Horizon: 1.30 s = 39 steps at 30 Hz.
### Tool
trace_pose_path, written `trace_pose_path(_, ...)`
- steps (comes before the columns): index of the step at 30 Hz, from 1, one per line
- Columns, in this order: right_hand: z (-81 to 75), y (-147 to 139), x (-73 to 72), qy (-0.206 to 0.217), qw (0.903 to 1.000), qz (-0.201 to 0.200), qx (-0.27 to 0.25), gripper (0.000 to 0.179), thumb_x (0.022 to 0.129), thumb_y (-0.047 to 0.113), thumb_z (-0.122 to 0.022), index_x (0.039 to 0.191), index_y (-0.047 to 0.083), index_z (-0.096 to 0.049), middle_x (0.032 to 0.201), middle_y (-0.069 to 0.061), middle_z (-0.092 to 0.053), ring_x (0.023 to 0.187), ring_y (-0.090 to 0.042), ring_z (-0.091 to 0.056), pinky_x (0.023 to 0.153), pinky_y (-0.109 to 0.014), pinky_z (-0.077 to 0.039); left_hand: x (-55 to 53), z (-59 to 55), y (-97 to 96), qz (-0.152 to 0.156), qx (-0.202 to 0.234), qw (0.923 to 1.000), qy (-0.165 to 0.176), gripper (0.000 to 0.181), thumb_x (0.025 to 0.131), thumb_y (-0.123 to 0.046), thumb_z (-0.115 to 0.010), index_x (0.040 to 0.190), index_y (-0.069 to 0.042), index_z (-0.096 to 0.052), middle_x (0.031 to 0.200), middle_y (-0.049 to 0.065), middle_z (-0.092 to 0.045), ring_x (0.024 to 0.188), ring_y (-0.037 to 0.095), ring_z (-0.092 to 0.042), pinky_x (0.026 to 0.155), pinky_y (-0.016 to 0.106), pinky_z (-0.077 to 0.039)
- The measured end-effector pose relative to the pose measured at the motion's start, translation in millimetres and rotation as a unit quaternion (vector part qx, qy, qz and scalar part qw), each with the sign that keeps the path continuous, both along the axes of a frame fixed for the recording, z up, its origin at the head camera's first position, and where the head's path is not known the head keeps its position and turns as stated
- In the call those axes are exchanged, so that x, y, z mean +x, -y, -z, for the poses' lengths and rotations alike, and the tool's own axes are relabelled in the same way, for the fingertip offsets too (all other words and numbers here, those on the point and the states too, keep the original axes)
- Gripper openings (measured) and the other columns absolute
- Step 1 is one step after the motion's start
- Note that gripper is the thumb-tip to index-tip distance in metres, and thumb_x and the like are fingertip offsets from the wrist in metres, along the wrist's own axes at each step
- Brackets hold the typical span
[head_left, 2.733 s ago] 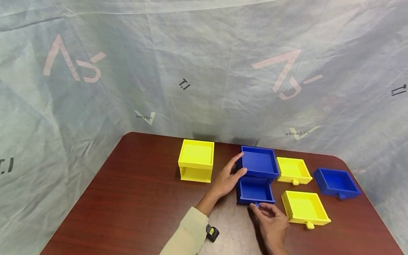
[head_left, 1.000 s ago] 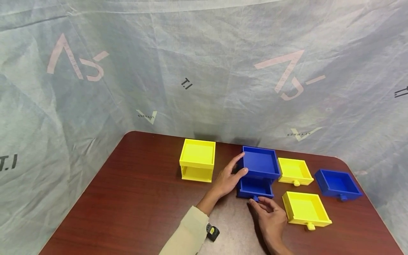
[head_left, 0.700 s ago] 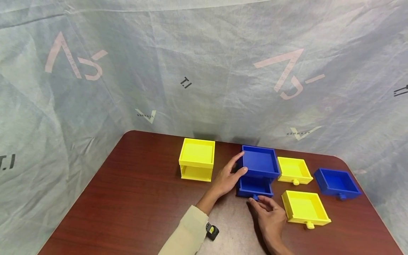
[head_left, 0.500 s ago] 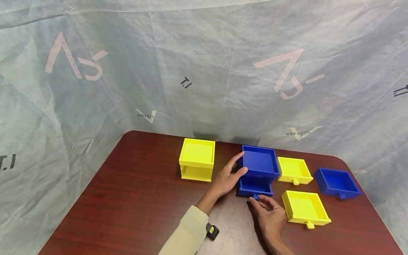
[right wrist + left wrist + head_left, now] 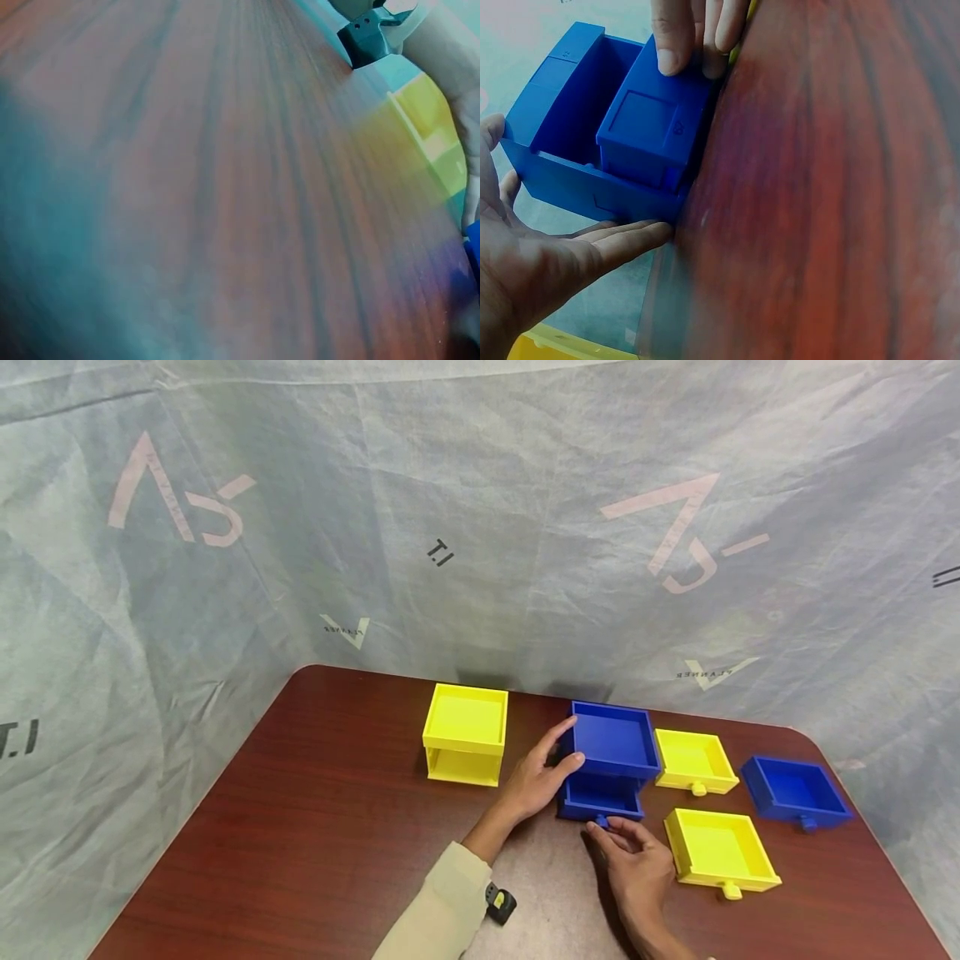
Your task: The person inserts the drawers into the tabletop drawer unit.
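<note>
Blue drawer (image 5: 598, 808), lower right, has slid deeper (nearer seated, seemingly); right hand (image 5: 640, 870) pinches its knob (image 5: 602, 821), left hand (image 5: 534, 783) spread-fingered.

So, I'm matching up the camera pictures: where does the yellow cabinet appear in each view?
Head: yellow cabinet, just below the picture's centre.
Left wrist: only a yellow strip of it, cut off by the bottom edge, towards the left.
Right wrist: partly visible, upper half, near the right edge.
Shared landmark: the left hand.
</note>
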State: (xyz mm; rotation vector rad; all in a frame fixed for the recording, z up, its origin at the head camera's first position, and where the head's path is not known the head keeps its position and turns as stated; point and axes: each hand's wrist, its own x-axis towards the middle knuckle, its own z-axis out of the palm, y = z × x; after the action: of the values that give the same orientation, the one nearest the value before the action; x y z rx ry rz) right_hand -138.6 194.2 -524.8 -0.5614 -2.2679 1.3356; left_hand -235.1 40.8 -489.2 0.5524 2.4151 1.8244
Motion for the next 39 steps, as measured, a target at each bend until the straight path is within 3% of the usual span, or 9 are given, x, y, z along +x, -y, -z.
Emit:
trace_pose_path(15,-0.9,0.4,-3.5,-0.002,0.9999,-0.01,-0.011,0.028,0.075,0.015,-0.089,0.094,0.001,-0.075,0.09,-0.017,-0.074,0.063,0.013,-0.06,0.055,-0.011,-0.049,-0.5,-0.4,1.6,-0.003,0.012,0.9999,-0.003,0.056,0.098,-0.052,-0.053,0.151,-0.05,-0.033,0.155,-0.012,-0.038,0.135,0.03,-0.046,0.102,0.053,-0.043)
trace_pose_path(26,-2.0,0.8,-12.2,-0.019,0.9997,-0.008,-0.011,0.028,0.075,0.014,-0.089,0.094,-0.001,-0.075,0.09,-0.018,-0.074,0.063,0.013,-0.06,0.056,-0.01,-0.048,-1.6,-0.7,-0.2,0.004,0.013,0.9999,-0.001,0.057,0.098,-0.051,-0.053,0.151,-0.05,-0.032,0.155,-0.017,-0.036,0.135,0.025,-0.045,0.101,0.045,-0.045)
trace_pose_path(39,-1.5,1.2,-17.4,-0.032,0.9988,-0.013,-0.035,0.026,0.076,0.01,-0.088,0.093,-0.003,-0.074,0.088,-0.021,-0.073,0.062,0.01,-0.063,0.055,-0.012,-0.049,-1.7,-0.3,-0.5,0.006,0.013,0.9999,0.001,0.056,0.099,-0.051,-0.053,0.151,-0.052,-0.032,0.155,-0.017,-0.035,0.137,0.031,-0.044,0.101,0.046,-0.045)
